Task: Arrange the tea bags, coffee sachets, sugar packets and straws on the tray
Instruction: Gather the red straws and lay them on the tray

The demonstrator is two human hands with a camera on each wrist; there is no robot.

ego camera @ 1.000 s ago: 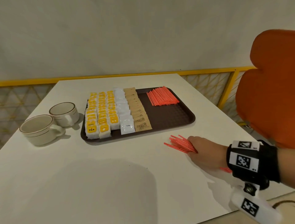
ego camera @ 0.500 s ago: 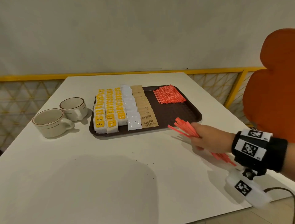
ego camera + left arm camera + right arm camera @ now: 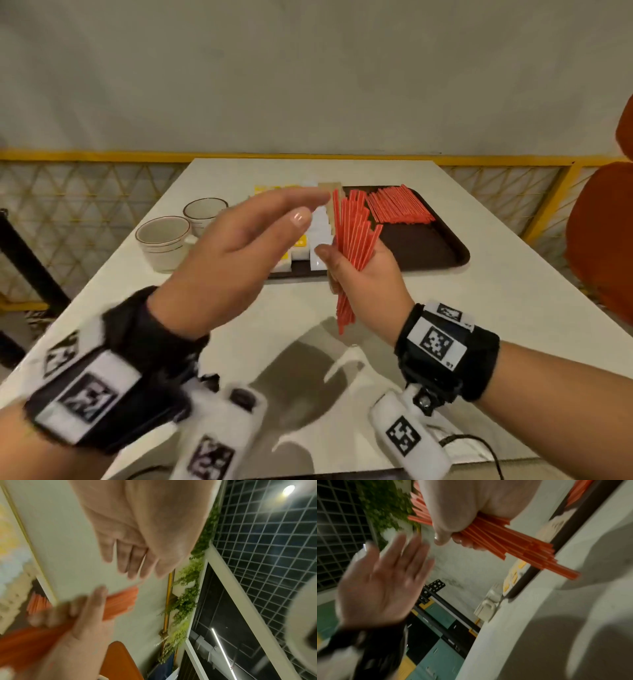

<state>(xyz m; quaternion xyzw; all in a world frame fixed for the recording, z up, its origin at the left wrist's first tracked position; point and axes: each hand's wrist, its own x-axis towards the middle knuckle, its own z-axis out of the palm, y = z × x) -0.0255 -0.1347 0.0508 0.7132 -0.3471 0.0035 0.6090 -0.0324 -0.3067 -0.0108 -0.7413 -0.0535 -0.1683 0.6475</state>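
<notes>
While the white tabletop carries the brown tray ahead of me, I judge the step in hand to be squaring up this last bundle before it goes down. On the tray the yellow tea bags, the white sachets and the brown packets lie in rows on its left part, mostly hidden behind my hands, and a flat pile of red straws lies at its far right, with bare tray nearer me. Two cups stand left of the tray.

My right hand is wrapped round a loose bundle of red straws, upright, raised above the tabletop in front of the tray, its tips uneven. My left hand is flat and spread, holding nothing, just beside the tips.

To do it well, I think I should pat the tips level with the flat palm, keep the grip slack enough for them to slide, then lay them parallel to the pile.
</notes>
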